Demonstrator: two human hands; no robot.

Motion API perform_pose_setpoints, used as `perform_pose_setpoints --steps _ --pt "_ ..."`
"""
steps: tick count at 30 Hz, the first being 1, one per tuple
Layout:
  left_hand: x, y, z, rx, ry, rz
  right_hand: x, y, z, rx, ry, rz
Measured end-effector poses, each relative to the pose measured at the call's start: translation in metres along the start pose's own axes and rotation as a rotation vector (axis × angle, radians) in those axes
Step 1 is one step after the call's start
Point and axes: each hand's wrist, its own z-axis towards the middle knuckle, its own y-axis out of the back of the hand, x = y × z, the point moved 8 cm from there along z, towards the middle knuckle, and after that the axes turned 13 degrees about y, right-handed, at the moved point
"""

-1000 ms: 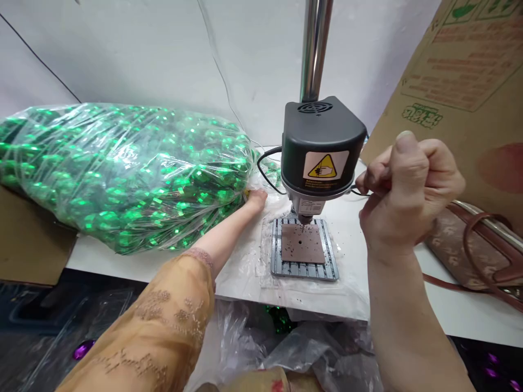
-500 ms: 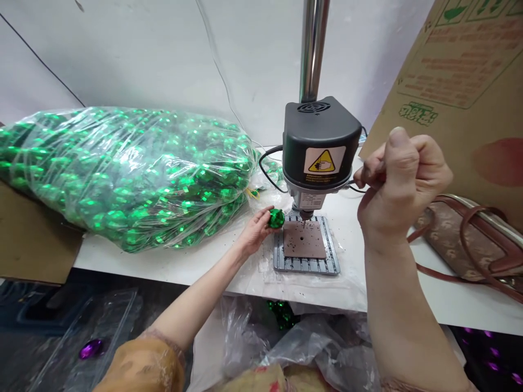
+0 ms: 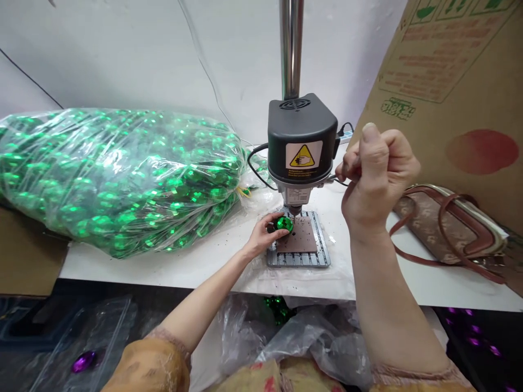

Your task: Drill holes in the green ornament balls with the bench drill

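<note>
Between the thumb and fingers of my left hand (image 3: pixel 265 235) is a shiny green faceted ball (image 3: pixel 283 224). It is over the left part of a brown square board (image 3: pixel 304 244), beside the chuck (image 3: pixel 295 209) of a small black drill press (image 3: pixel 302 136). The board lies on the slotted metal base (image 3: pixel 322 256), with dark specks scattered on both. My right hand (image 3: pixel 379 174) is closed at the right side of the drill press, apparently around its feed lever, whose grip is hidden by my fingers.
A big clear bag of green faceted balls (image 3: pixel 122 179) fills the left of the white table (image 3: pixel 163 269). A cardboard box (image 3: pixel 441 98) and a brown handbag (image 3: pixel 441 226) stand at the right. Crumpled plastic (image 3: pixel 310 332) and a purple ball (image 3: pixel 84 361) are below the table edge.
My left hand has brought the green ball rightward, from beside the base to over the board near the chuck. My right hand stays closed at the drill press's side. The camera view has shifted slightly.
</note>
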Motion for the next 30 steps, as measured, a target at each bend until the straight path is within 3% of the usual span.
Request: perform_pose_setpoints --steps 6,13,30 --pt "-0.003 -0.011 0.005 0.029 -0.097 0.042 -0.001 -0.001 -0.001 0.036 -0.001 -0.055" --pt "0.009 -0.023 0.007 0.061 -0.024 -0.116 -0.002 0.000 -0.001 0.032 -0.006 -0.040" --pt "0.009 -0.038 -0.008 0.050 -0.011 -0.039 0.000 0.003 -0.004 0.017 -0.007 -0.008"
